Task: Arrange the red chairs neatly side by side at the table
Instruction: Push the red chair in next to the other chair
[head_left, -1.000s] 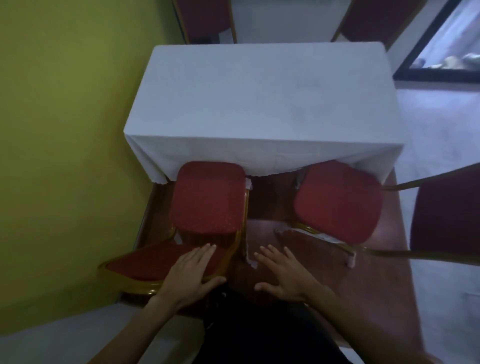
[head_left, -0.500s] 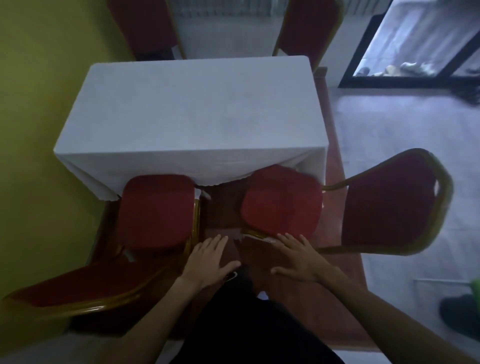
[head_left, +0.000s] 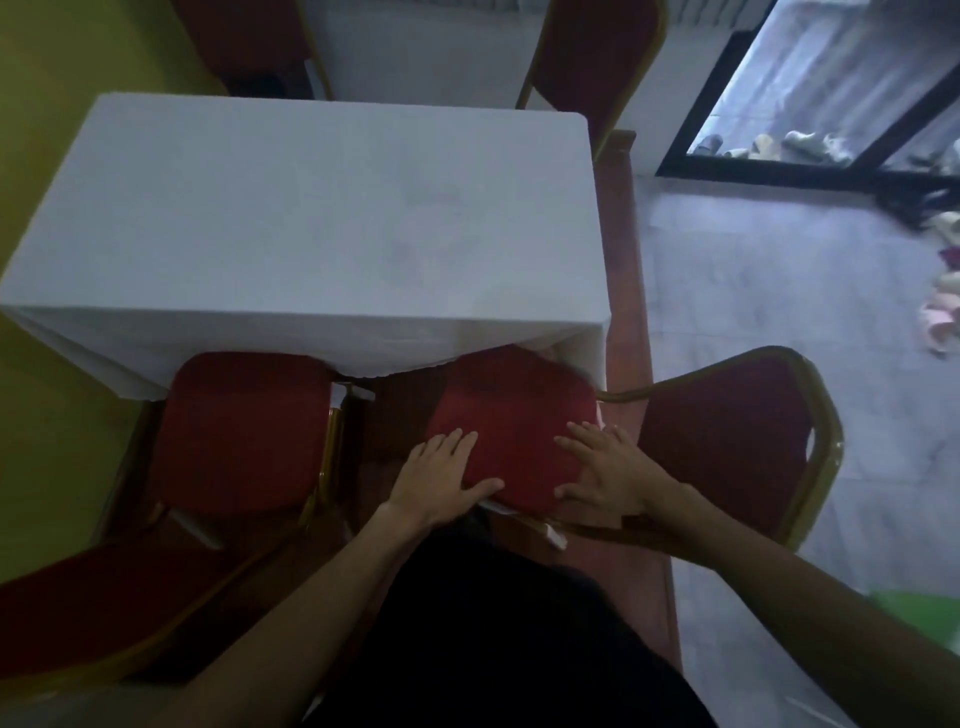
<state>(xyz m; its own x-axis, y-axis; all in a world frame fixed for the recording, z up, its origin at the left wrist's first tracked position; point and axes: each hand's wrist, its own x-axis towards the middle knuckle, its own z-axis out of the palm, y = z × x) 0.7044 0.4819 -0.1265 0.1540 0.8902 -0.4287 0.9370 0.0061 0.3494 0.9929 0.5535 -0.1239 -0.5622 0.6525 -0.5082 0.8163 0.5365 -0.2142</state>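
Left hand (head_left: 441, 480): fingers spread flat on the right chair's seat (head_left: 511, 415), thumb under its near edge.
Right hand (head_left: 608, 473): likewise, opposite edge.
Right chair: turned sideways at the white-clothed table (head_left: 311, 223).
Left chair (head_left: 244, 431): tucked beside it.

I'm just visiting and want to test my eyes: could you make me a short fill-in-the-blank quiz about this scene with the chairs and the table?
1. The rectangular table is covered by a cloth coloured ____.
2. Both the left hand and the right hand rest on the padded seat of the ____ red gold-framed chair of the near pair.
3. The wall left of the table is painted ____.

Missing words: white; right; yellow
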